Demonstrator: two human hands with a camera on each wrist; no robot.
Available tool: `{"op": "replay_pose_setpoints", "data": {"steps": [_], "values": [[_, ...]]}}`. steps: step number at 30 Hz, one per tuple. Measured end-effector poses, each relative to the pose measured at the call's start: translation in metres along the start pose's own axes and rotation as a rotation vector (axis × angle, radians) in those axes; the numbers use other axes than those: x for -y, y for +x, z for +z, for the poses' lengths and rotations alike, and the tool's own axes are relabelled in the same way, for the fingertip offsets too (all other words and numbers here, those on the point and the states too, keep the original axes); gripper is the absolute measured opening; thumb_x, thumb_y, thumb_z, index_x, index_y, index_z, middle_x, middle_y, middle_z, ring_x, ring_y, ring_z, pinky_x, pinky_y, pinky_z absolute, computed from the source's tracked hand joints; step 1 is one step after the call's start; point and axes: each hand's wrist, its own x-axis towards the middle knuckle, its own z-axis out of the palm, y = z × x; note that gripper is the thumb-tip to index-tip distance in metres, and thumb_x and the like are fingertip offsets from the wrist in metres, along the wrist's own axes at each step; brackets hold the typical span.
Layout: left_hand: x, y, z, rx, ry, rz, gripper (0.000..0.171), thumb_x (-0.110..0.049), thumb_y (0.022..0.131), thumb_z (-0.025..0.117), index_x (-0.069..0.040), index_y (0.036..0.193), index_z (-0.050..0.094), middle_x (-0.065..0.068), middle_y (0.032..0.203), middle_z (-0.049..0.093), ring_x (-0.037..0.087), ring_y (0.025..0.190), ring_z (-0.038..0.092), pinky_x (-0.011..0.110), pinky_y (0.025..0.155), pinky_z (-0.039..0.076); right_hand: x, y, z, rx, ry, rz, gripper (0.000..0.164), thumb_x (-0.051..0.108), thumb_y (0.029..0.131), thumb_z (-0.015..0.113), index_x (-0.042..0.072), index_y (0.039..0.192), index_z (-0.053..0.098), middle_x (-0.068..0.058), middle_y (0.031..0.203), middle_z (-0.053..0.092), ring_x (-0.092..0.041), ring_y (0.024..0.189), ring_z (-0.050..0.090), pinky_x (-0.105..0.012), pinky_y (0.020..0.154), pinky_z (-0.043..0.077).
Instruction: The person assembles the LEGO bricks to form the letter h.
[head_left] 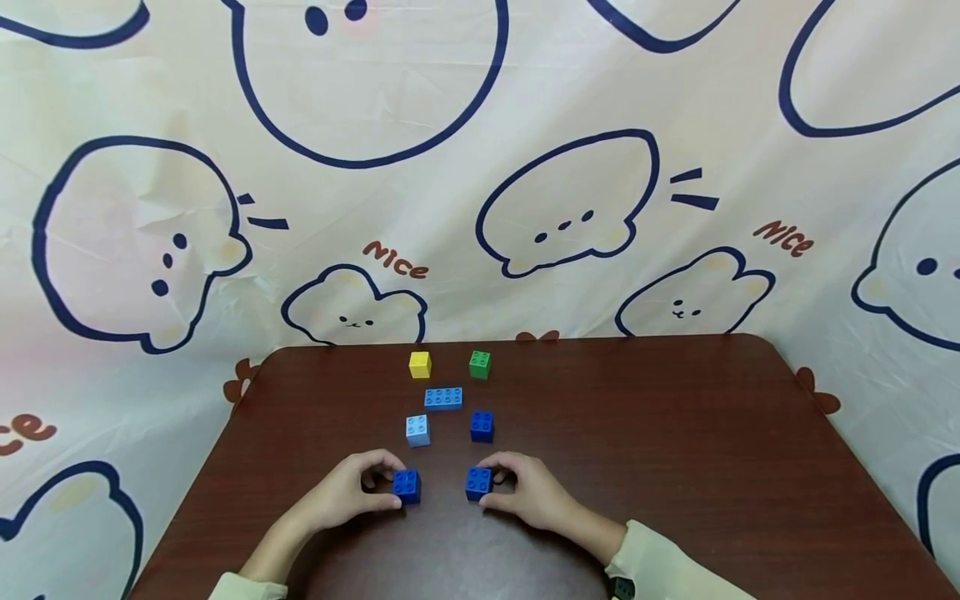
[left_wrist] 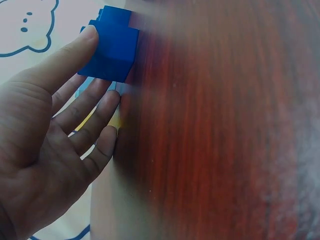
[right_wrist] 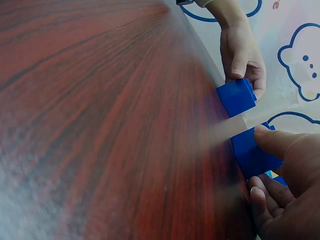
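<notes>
Two dark blue toy bricks with studs on top stand apart near the front of the brown table. My left hand (head_left: 352,490) pinches the left blue brick (head_left: 407,487) between thumb and fingers; that brick (left_wrist: 111,50) shows large in the left wrist view. The right blue brick (head_left: 478,483) is pinched the same way by my right hand (head_left: 532,492). In the right wrist view, the right hand's brick (right_wrist: 255,152) is nearer, with the left hand's brick (right_wrist: 236,97) beyond it. Just behind them sit a light blue brick (head_left: 417,431) and another dark blue brick (head_left: 482,427).
Farther back on the table (head_left: 675,450) lie a longer blue brick (head_left: 443,398), a yellow brick (head_left: 420,365) and a green brick (head_left: 480,364). A cream cloth (head_left: 450,200) with cartoon outlines hangs behind the table and along its sides.
</notes>
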Motion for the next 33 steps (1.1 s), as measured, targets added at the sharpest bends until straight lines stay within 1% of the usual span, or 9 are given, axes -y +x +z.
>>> {"op": "replay_pose_setpoints", "data": {"steps": [6,13,15,20,24,31,33], "values": [[0.0,-0.001,0.002,-0.011,-0.008,0.004,0.03,-0.024,0.085,0.085,-0.015,0.11,0.07,-0.004,0.098,0.066,0.021,0.092,0.061,0.031,0.076,0.052,0.001,-0.002,-0.001,-0.01,0.021,-0.006,0.036,0.017,0.086,0.084,0.015,0.12,0.071,0.005,0.107,0.069,-0.009,0.092,0.062,-0.025,0.08,0.052],[0.0,-0.002,0.003,-0.013,-0.018,-0.004,0.029,-0.023,0.086,0.084,-0.015,0.11,0.07,-0.003,0.097,0.066,0.022,0.092,0.061,0.031,0.076,0.052,0.001,-0.006,-0.005,0.004,0.024,0.02,0.036,0.018,0.088,0.082,0.016,0.122,0.07,0.005,0.104,0.067,-0.006,0.085,0.058,-0.023,0.066,0.049],[0.0,-0.001,0.002,-0.015,-0.019,-0.007,0.029,-0.023,0.087,0.083,-0.015,0.111,0.07,-0.003,0.098,0.066,0.022,0.092,0.061,0.031,0.076,0.052,0.001,-0.008,-0.008,0.007,0.022,0.016,0.037,0.019,0.088,0.082,0.016,0.123,0.07,0.004,0.104,0.067,-0.006,0.085,0.058,-0.023,0.065,0.048],[-0.002,0.0,0.002,-0.016,-0.031,-0.009,0.03,-0.024,0.088,0.082,-0.015,0.113,0.07,-0.002,0.1,0.066,0.021,0.093,0.061,0.031,0.077,0.053,-0.002,-0.015,-0.018,-0.007,0.003,-0.003,0.037,0.018,0.088,0.082,0.016,0.124,0.07,0.003,0.104,0.066,-0.009,0.085,0.059,-0.023,0.065,0.049],[-0.006,0.0,0.002,-0.023,-0.039,-0.004,0.03,-0.023,0.088,0.082,-0.015,0.114,0.07,-0.002,0.101,0.067,0.022,0.094,0.061,0.032,0.078,0.054,-0.008,-0.021,-0.029,-0.026,-0.02,0.002,0.038,0.02,0.089,0.081,0.016,0.124,0.07,0.003,0.104,0.066,-0.011,0.087,0.06,-0.024,0.065,0.049],[-0.016,0.002,0.005,-0.046,-0.052,-0.007,0.031,-0.024,0.089,0.081,-0.015,0.116,0.07,-0.002,0.102,0.068,0.025,0.094,0.063,0.034,0.08,0.056,-0.017,-0.031,-0.047,-0.048,-0.034,0.03,0.038,0.018,0.088,0.082,0.017,0.124,0.07,0.0,0.1,0.065,-0.007,0.072,0.054,-0.024,0.058,0.046],[-0.019,0.004,0.006,-0.058,-0.05,-0.006,0.031,-0.024,0.089,0.082,-0.015,0.116,0.07,-0.002,0.102,0.068,0.026,0.094,0.063,0.034,0.081,0.056,-0.02,-0.033,-0.05,-0.052,-0.033,0.039,0.038,0.018,0.088,0.082,0.017,0.124,0.07,0.0,0.098,0.065,-0.007,0.071,0.054,-0.024,0.057,0.046]]}}
